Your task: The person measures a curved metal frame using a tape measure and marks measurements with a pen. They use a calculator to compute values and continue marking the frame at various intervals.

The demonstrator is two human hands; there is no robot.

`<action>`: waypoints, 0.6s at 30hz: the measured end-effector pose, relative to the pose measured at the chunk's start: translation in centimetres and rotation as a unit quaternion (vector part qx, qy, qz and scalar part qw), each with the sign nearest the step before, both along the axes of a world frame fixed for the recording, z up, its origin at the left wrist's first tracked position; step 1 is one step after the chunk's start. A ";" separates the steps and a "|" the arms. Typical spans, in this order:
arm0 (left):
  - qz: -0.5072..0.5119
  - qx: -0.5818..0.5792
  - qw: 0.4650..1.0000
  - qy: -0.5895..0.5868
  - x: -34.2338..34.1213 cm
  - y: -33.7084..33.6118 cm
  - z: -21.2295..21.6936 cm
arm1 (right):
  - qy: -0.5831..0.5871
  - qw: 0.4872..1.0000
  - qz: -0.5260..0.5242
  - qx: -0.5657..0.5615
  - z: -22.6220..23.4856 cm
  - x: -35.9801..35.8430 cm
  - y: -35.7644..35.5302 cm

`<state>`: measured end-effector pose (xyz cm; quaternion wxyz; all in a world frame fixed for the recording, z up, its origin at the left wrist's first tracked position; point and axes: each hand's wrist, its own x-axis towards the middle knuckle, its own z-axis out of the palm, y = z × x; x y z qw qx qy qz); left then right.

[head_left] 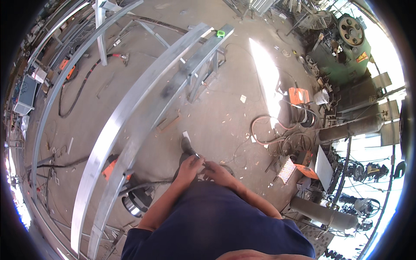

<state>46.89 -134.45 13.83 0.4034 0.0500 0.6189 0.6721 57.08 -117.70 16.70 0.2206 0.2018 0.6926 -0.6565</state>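
In front of my waist my two hands meet, with their fingertips close together. My left hand (pixel 191 167) is closed round a small thin object (pixel 197 155) with a dark and pale tip; its kind is too small to tell. Close beside it my right hand (pixel 216 172) has its fingers curled in. Whatever these fingers hold, if anything, is too small to make out. To the left of my hands run two long square metal tubes (pixel 113 125), raised above the floor on a stand. A green tape measure (pixel 221 34) lies on the far end of one.
A red-ended cable (pixel 89 73) trails across the floor at the far left. Coiled hoses (pixel 284 138) and gas cylinders (pixel 351 129) lie at the right, with a green machine (pixel 344 58) behind. An orange-and-black tool (pixel 111 169) sits under the tubes.
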 end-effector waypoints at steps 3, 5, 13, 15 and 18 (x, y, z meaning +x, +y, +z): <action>0.002 0.006 0.999 -0.043 -7.5 4.1 0.1 | -0.020 1.000 -0.017 -0.014 2.2 -7.8 4.0; 0.008 0.052 0.992 -0.113 -12.3 6.3 1.0 | -0.003 0.999 -0.024 -0.048 3.5 -13.0 6.1; 0.125 0.029 0.982 0.135 -27.6 11.3 7.6 | 0.083 0.993 0.065 -0.051 7.4 -30.2 13.2; 0.286 0.181 0.938 -0.079 -31.3 13.3 7.6 | 0.048 0.990 0.046 -0.125 7.5 -34.0 15.0; 0.319 0.166 0.929 -0.092 -36.1 14.1 8.3 | 0.035 0.986 0.100 -0.131 7.4 -39.9 17.9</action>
